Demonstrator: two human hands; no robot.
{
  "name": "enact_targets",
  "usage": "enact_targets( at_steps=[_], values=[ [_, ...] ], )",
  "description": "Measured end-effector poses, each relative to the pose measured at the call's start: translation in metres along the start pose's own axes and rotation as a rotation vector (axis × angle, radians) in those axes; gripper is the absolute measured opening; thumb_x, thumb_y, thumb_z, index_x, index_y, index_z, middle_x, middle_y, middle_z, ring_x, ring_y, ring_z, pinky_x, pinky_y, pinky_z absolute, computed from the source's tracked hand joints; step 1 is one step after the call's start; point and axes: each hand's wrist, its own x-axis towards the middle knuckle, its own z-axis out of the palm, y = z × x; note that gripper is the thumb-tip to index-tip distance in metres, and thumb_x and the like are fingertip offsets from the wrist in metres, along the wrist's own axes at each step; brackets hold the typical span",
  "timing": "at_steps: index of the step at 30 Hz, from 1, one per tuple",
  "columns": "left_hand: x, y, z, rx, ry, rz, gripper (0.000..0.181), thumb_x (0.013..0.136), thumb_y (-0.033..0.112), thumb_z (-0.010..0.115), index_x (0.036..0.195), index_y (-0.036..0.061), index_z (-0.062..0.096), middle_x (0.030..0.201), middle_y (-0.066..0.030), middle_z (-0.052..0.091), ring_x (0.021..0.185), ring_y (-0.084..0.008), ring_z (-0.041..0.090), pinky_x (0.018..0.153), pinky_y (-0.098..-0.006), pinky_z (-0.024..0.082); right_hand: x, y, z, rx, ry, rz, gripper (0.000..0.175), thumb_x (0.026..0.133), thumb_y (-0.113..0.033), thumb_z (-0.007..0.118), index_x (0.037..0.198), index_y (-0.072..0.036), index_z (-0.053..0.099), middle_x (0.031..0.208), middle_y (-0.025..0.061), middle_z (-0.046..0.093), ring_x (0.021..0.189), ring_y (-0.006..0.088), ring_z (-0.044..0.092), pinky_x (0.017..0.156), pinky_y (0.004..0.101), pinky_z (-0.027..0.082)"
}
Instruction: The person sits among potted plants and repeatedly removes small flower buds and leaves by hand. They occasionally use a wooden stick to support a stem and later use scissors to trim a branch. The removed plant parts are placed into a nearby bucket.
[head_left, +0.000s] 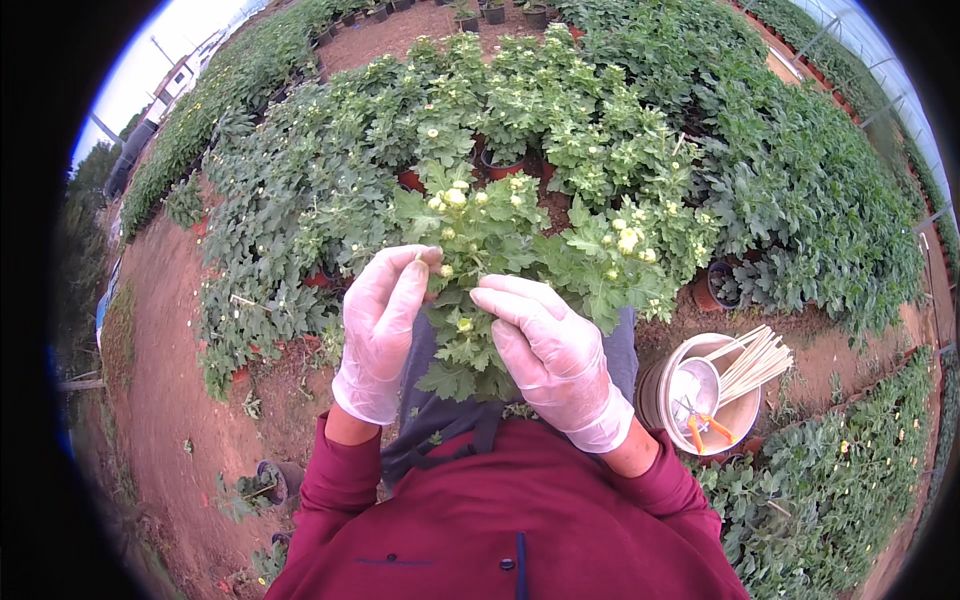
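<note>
A potted-style chrysanthemum plant (457, 360) with lobed green leaves stands close before me, between my legs. Pale yellow flower heads (454, 197) and buds top its left shoots, and a wider yellow bloom (628, 240) sits on the right side. My left hand (386, 322), in a thin translucent glove, has thumb and forefinger pinched together on a tiny green plant piece, just left of a round bud (446, 271). My right hand (551, 352), gloved alike, reaches into the stems with bent fingers. Whether it grips a stem is hidden by the fingers and leaves.
At my right stands a white bucket (739, 439) holding thin wooden sticks (754, 367), a small metal bowl (696, 382) and orange-handled snips (709, 429). Rows of potted chrysanthemums (300, 172) spread ahead. A dark pot (281, 480) lies on the reddish soil (165, 375) at left.
</note>
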Motion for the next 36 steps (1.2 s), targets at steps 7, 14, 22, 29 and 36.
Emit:
enact_targets(
  at_steps=[7,14,22,29,36],
  values=[
    [0.024,0.009,0.004,0.476,0.082,0.516,0.07,0.087,0.007,0.084,0.15,0.003,0.053,0.128,-0.0105,0.066,0.115,-0.0196,0.065,0.101,-0.0343,0.051,-0.005,-0.002,-0.004,0.012,-0.039,0.011,0.032,0.094,0.004,0.065,0.125,-0.003,0.072,0.126,0.018,0.071,0.111,0.0345,0.073,0.093,0.0379,0.059],
    [0.058,0.024,0.005,0.453,-0.201,0.454,0.059,0.089,0.009,0.081,0.144,0.005,0.06,0.136,-0.0107,0.069,0.116,-0.0215,0.067,0.106,-0.0343,0.05,-0.005,-0.003,0.0,0.027,-0.082,-0.096,0.034,0.091,0.007,0.065,0.124,-0.004,0.072,0.125,0.0167,0.072,0.108,0.0342,0.073,0.093,0.0392,0.059],
    [0.075,0.028,-0.023,0.362,-0.396,0.259,0.047,0.093,0.016,0.081,0.135,0.0046,0.066,0.131,-0.0087,0.07,0.121,-0.019,0.063,0.109,-0.0344,0.047,-0.032,-0.005,-0.064,0.34,-0.321,0.066,0.036,0.086,0.007,0.068,0.12,-0.003,0.074,0.116,0.0127,0.076,0.103,0.0303,0.074,0.091,0.0369,0.06],
    [0.08,0.027,-0.045,0.504,-0.483,0.26,0.05,0.092,0.006,0.076,0.14,0.005,0.063,0.135,-0.0084,0.069,0.123,-0.0171,0.064,0.108,-0.0329,0.049,-0.128,0.042,-0.184,0.512,0.116,0.844,0.033,0.105,-0.024,0.067,0.123,0.004,0.071,0.106,0.0121,0.078,0.099,0.0205,0.075,0.092,0.0346,0.059],
    [0.08,0.02,-0.045,0.492,-0.421,0.194,0.05,0.095,0.007,0.071,0.143,0.0029,0.062,0.136,-0.0051,0.066,0.124,-0.0155,0.061,0.11,-0.0326,0.046,-0.266,0.141,-0.26,-0.836,-0.124,1.088,0.036,0.094,-0.029,0.078,0.118,-0.001,0.074,0.101,0.0196,0.078,0.093,0.0317,0.076,0.085,0.0394,0.059]
  ],
)
